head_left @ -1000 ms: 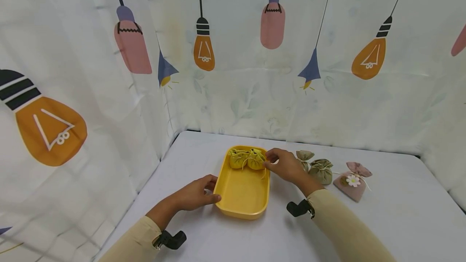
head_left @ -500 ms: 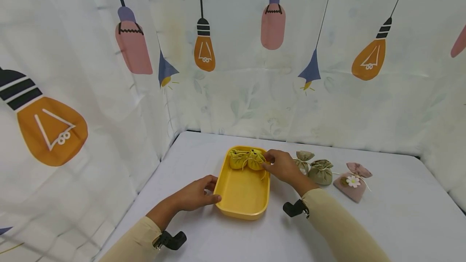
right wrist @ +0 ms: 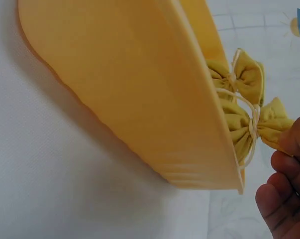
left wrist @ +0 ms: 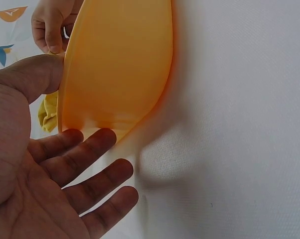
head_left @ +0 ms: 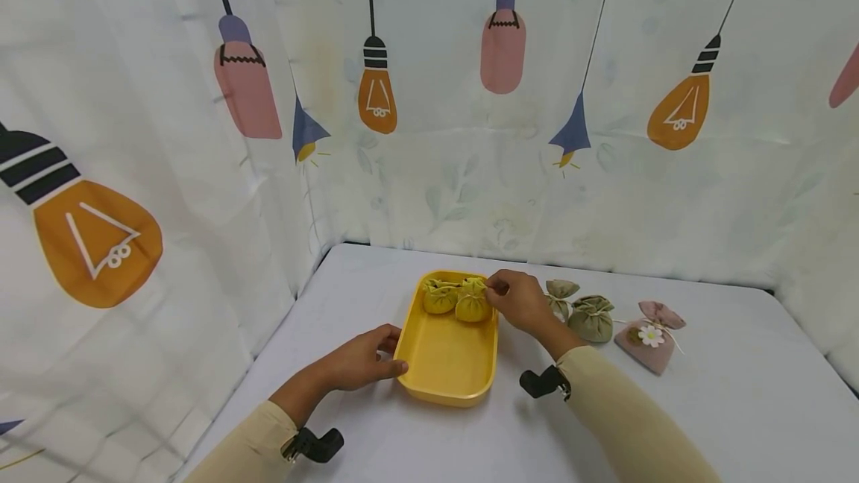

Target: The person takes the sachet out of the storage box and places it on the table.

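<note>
A yellow tray (head_left: 446, 356) lies on the white table, two yellow drawstring pouches at its far end. My left hand (head_left: 365, 356) holds the tray's near left corner. In the left wrist view, the thumb (left wrist: 43, 74) is at the rim and fingertips (left wrist: 107, 137) meet the wall. My right hand (head_left: 520, 300) pinches the gathered top of the right yellow pouch (head_left: 473, 305), which stands upright. The right wrist view shows this top (right wrist: 274, 130) between thumb and finger, cord tied round its neck. Beside it sits the left yellow pouch (head_left: 439, 298).
Right of the tray lie two grey-green pouches, the nearer one (head_left: 590, 319) beside the other (head_left: 560, 295), partly behind my right hand. Farther right is a pink pouch (head_left: 651, 338) with a white flower. A printed curtain (head_left: 436, 185) hangs behind the table (head_left: 738, 393).
My right hand has shifted slightly up and back at the right yellow pouch. That pouch has gone from leaning to upright. The left hand and tray stay in place.
</note>
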Tool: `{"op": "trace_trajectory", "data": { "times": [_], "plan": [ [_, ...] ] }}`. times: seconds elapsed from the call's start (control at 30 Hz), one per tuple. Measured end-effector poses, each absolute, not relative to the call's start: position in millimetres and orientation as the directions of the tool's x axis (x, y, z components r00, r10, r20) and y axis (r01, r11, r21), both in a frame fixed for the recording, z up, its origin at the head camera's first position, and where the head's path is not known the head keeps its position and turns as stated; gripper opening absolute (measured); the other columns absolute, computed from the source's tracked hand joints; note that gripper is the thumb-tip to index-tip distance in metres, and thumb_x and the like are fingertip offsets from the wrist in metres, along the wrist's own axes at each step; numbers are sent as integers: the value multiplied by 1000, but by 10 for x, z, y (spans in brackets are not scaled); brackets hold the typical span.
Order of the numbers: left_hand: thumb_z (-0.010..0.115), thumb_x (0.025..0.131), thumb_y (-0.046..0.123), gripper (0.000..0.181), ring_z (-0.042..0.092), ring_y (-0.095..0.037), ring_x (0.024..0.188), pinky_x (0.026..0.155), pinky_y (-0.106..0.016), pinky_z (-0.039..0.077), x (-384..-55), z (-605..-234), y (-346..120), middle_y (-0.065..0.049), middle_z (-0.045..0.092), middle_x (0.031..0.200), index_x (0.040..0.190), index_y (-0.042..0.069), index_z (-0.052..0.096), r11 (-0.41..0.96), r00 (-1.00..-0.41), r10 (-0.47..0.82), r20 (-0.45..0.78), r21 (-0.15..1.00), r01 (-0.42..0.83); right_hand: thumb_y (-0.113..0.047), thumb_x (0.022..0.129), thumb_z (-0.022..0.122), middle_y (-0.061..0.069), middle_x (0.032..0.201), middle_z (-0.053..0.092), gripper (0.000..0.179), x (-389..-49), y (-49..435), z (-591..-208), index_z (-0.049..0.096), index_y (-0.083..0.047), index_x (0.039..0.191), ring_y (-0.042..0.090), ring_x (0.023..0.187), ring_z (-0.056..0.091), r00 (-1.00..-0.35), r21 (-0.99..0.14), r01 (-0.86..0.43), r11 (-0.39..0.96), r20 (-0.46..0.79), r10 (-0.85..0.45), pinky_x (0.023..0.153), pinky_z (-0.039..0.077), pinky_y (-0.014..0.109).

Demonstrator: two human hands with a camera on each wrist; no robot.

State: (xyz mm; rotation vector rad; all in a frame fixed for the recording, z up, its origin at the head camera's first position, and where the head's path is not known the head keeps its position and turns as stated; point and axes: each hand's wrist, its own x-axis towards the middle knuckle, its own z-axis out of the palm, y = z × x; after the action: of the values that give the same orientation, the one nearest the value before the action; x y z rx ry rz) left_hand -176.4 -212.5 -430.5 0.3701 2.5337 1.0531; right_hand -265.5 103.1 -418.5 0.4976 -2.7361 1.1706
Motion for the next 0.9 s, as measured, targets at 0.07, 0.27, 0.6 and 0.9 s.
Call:
{"op": "trace_trajectory", "data": {
  "times": [0.07, 0.27, 0.6, 0.9],
  "plan": [
    [75, 93, 39, 60, 60, -27, 116, 98, -53, 52, -1768, -4313, -2127, -3, 64, 129, 141, 12, 52, 685, -896, 378, -234, 721, 101, -16, 95, 74, -2, 90, 68, 7, -2649, 1048, -4172, 73, -12, 101, 17, 85, 63, -935, -680, -354, 642, 249, -251, 73, 56, 34],
    [75, 94, 39, 60, 60, -27, 117, 99, -54, 51, -1769, -4310, -2126, -3, 64, 129, 142, 12, 52, 682, -895, 381, -233, 724, 102, -18, 95, 73, -4, 88, 66, 5, -2607, 1082, -4098, 70, -15, 99, 17, 85, 61, -932, -695, -360, 622, 251, -260, 73, 54, 36],
    [75, 94, 39, 61, 59, -28, 119, 100, -54, 51, -1751, -4292, -2115, -3, 64, 130, 143, 12, 51, 689, -899, 370, -235, 719, 96, -20, 95, 70, -4, 87, 65, 4, -2524, 1142, -3900, 70, -17, 95, 18, 83, 59, -917, -691, -398, 604, 322, -235, 71, 53, 35],
    [76, 93, 41, 61, 59, -26, 119, 100, -54, 51, -1771, -4302, -2125, -1, 64, 130, 142, 14, 52, 697, -898, 367, -241, 711, 94, -19, 95, 71, -3, 91, 67, 5, -2445, 1212, -3762, 70, -15, 98, 18, 87, 62, -913, -701, -406, 587, 328, -241, 77, 56, 38]
  ]
}}
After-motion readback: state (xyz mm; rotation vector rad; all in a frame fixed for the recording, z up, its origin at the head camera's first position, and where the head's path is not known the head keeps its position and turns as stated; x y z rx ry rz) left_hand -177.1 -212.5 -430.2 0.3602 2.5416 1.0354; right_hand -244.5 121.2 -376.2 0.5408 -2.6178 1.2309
